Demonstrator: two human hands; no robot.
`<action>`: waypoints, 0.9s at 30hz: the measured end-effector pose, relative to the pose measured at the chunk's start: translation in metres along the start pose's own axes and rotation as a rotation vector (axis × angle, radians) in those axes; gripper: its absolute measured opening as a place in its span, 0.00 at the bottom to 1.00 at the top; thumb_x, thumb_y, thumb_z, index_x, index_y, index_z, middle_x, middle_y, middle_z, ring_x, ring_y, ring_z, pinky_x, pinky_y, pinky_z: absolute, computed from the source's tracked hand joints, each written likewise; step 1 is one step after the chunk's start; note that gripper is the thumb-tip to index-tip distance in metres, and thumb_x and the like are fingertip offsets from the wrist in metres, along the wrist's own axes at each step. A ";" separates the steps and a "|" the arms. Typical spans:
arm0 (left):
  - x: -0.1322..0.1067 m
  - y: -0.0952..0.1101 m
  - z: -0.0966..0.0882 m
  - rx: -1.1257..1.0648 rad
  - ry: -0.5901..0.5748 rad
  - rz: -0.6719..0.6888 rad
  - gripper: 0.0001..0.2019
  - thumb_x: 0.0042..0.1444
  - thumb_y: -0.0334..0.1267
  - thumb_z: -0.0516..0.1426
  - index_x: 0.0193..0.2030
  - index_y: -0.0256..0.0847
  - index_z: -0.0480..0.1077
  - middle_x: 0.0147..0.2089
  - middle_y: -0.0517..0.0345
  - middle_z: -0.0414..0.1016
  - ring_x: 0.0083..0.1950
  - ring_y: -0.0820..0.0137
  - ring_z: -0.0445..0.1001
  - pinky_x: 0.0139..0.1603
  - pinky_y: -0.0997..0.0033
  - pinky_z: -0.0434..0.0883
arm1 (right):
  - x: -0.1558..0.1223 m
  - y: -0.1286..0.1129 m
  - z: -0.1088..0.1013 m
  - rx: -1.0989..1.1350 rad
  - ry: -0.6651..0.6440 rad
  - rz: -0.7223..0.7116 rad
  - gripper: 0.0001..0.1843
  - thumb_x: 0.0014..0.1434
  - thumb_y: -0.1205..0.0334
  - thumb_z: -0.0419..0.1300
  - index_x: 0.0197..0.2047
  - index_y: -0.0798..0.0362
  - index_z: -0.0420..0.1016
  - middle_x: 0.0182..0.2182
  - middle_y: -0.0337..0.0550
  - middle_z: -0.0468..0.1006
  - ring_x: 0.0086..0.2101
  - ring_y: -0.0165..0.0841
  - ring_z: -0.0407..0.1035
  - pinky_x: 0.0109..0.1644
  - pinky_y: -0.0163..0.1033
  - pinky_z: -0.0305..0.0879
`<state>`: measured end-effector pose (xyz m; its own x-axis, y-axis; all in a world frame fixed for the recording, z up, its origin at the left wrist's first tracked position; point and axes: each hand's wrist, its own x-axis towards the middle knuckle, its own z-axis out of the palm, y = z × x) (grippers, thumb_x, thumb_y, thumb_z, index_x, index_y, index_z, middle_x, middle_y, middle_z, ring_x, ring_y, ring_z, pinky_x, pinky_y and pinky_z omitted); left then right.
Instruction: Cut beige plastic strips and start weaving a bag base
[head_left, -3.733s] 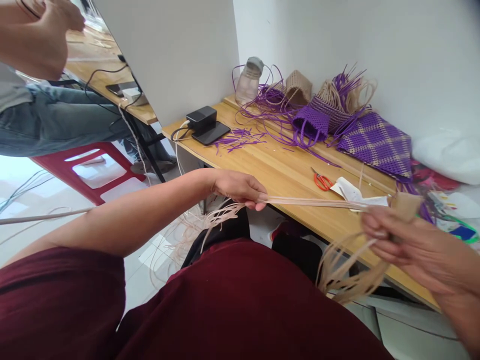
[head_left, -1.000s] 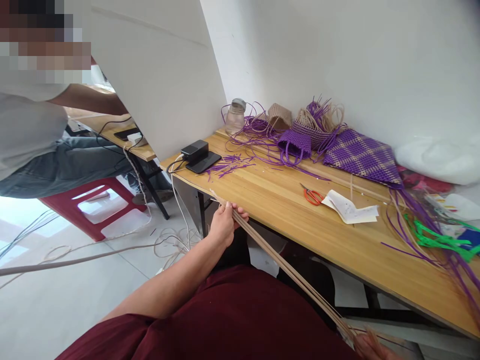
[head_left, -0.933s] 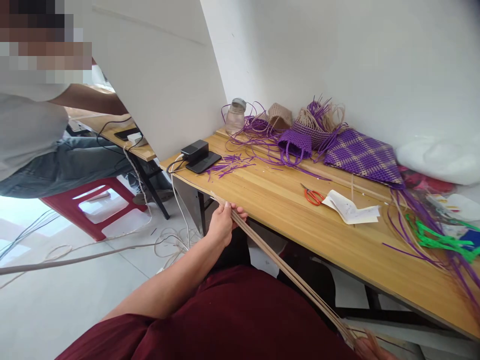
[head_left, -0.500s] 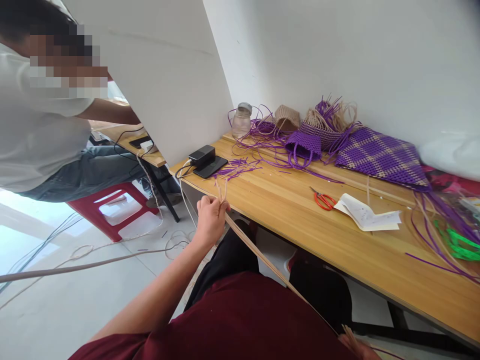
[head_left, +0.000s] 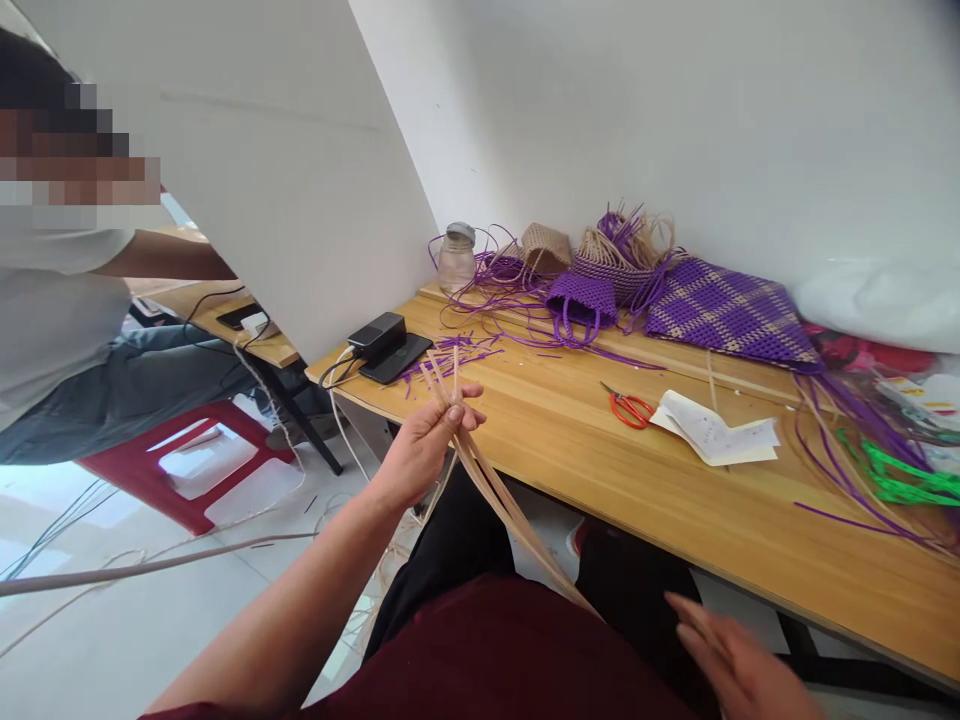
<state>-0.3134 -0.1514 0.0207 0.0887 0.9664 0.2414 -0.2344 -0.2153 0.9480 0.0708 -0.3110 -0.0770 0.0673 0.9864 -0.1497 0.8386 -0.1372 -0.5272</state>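
Note:
Near the table's front edge, my left hand (head_left: 439,430) pinches a bundle of beige weaving strips (head_left: 499,495) between thumb and fingers. Their short ends fan out above the hand. Below it the strips run slackly down to the right across my lap, and their far part is out of sight. My right hand (head_left: 739,655) is at the lower right, blurred by motion, apart from the visible strips. Its fingers are stretched out, and no strip in them can be made out clearly.
On the wooden table (head_left: 555,425) lie orange-handled scissors (head_left: 631,410), a paper (head_left: 716,435), black devices (head_left: 394,355) and purple scraps. Purple and beige woven baskets (head_left: 581,300), a checked woven piece (head_left: 731,310) and a jar (head_left: 456,262) stand behind. A person (head_left: 60,320) sits at left.
My left hand has turned, its fingers now extending past the strips, which have gone from taut to slack. My right hand has moved up and right, its fingers straightening. The view has shifted.

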 end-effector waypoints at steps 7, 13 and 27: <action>0.019 -0.008 0.019 -0.165 -0.163 -0.097 0.14 0.61 0.44 0.58 0.29 0.37 0.72 0.55 0.51 0.72 0.49 0.67 0.73 0.57 0.67 0.66 | 0.101 -0.111 -0.085 -0.014 0.068 -0.123 0.18 0.64 0.49 0.54 0.46 0.47 0.80 0.48 0.42 0.80 0.50 0.40 0.72 0.57 0.42 0.64; 0.027 -0.018 0.023 -0.130 -0.230 -0.204 0.15 0.61 0.46 0.57 0.28 0.38 0.71 0.55 0.51 0.72 0.51 0.63 0.73 0.54 0.64 0.69 | 0.202 -0.114 -0.092 -0.304 0.152 0.098 0.15 0.61 0.54 0.57 0.42 0.57 0.78 0.41 0.52 0.80 0.42 0.40 0.73 0.41 0.36 0.62; 0.049 -0.027 0.037 -0.274 -0.209 -0.197 0.13 0.62 0.43 0.58 0.30 0.36 0.73 0.50 0.50 0.73 0.50 0.64 0.76 0.59 0.62 0.70 | 0.247 -0.123 -0.097 -0.417 0.018 0.214 0.08 0.51 0.62 0.61 0.30 0.58 0.77 0.30 0.54 0.78 0.31 0.39 0.73 0.29 0.36 0.53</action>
<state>-0.2667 -0.1038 0.0149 0.3460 0.9300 0.1240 -0.4405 0.0444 0.8966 0.0363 -0.0421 0.0323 0.2687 0.9419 -0.2015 0.9503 -0.2934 -0.1044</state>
